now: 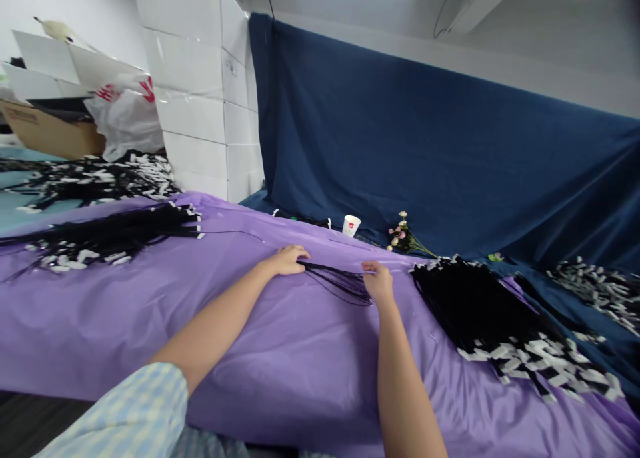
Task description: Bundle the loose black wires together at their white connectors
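Note:
A thin bundle of black cords [337, 278] stretches between my hands over the purple cloth [295, 358]. My left hand [289, 259] is closed on the bundle's left end, where the strands lie tightly together. Toward the right the strands fan out and sag a little. My right hand [379, 283] is at that spread end, its fingers curled in against the strands; the tips of the cords are partly hidden there.
A wide pile of black cords with white end tabs [480, 311] lies to the right, another pile [120, 235] to the left. Behind stand a paper cup [351, 226], artificial flowers [404, 235], a blue curtain [425, 145] and stacked white boxes [195, 78].

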{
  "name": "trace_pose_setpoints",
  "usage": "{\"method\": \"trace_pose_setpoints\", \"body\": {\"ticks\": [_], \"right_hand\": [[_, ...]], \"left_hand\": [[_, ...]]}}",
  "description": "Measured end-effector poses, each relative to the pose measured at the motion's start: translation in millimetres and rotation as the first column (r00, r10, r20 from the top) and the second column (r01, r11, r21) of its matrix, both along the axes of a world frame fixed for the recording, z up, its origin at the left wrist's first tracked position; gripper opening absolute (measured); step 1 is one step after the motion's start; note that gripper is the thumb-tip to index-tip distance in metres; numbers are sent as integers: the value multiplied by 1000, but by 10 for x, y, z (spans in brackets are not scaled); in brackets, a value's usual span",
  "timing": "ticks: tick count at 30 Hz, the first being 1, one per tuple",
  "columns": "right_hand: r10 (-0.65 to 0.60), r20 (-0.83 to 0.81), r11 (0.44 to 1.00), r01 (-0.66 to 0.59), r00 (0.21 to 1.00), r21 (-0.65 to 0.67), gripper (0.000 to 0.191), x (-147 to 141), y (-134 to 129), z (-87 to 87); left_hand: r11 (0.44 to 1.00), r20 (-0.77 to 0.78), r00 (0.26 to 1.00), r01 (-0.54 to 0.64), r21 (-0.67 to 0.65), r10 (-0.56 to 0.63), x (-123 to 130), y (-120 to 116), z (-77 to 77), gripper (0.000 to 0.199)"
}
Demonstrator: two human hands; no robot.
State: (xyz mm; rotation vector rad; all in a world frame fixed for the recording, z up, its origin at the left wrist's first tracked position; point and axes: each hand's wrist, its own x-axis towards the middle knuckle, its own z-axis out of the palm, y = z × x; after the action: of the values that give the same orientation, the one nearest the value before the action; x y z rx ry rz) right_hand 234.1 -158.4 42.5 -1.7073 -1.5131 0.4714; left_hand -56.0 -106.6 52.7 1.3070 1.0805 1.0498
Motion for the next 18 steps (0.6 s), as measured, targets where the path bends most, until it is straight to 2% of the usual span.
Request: {"method": "trace_pose_setpoints", "body": {"ticks": [5,9,13,18], "right_hand": [[4,21,1000,-4,1000,-11,29,-21,1,-15],[-3,38,1000,3,999,-1,28,-7,8,-34],[-17,49,1000,16,999,14,30,26,16,-54],[-18,41,999,17,999,44,29,68,22,-67]], "left_hand": [[997,-96,993,68,34,-64,45,14,-56,25],[997,-63,996,70,22,-69,87,-1,-80,26],[1000,73,997,9,2,-10,86,-54,-2,26],[992,334,934,-121,-43,128,71,-85,248,30]]}}
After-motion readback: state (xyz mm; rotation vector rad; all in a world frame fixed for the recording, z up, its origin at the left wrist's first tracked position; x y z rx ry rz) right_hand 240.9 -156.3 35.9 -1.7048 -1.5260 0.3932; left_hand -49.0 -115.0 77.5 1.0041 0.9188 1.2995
